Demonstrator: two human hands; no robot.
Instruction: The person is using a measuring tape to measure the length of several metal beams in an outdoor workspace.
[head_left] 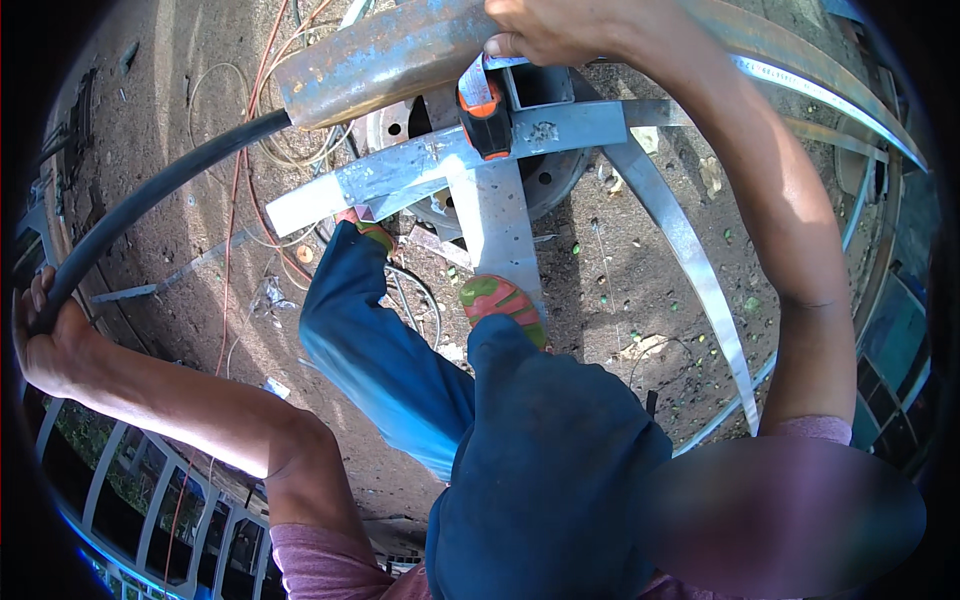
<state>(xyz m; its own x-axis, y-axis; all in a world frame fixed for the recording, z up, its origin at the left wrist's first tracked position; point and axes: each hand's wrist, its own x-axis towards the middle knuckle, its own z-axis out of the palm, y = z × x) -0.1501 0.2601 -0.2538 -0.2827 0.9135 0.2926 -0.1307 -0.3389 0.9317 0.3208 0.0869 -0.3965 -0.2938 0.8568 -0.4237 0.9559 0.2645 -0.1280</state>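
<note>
**Both hands busy on the bender**

Left hand (45, 340), far left of frame, clenched around the black lever (150, 195). Right hand (545, 30), top centre, grips the metal strip (690, 250) against the rusty pipe (390, 60), just above an orange clamp (485, 110).

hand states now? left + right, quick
Left hand: closed around the end of the long black pipe.
Right hand: fingers curled on the flat steel strip by the rusty pipe; cannot tell how firmly.

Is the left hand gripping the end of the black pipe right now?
Yes. The left hand is wrapped around the black pipe near its outer end, at the picture's left edge.
</note>
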